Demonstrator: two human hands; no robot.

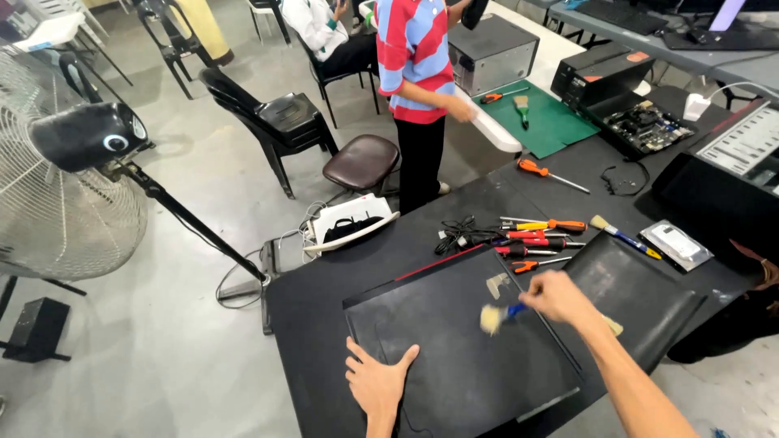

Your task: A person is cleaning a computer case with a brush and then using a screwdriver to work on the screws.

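A closed black laptop [462, 341] lies on the black table [316, 308] in front of me. My left hand [377, 381] rests flat on its near left corner, fingers spread. My right hand [560, 296] grips a small blue-handled brush [497, 316] whose pale bristles touch the lid near its middle. A second dark panel [633, 292] lies just right of the laptop, partly under my right forearm.
Several screwdrivers [544, 235] and a black cable [458, 234] lie beyond the laptop, with another brush [621, 235] and a wrapped drive [675, 245]. A person in a striped shirt [414, 57] stands at the far table. A fan [65, 186] stands left; chairs [280, 122] behind.
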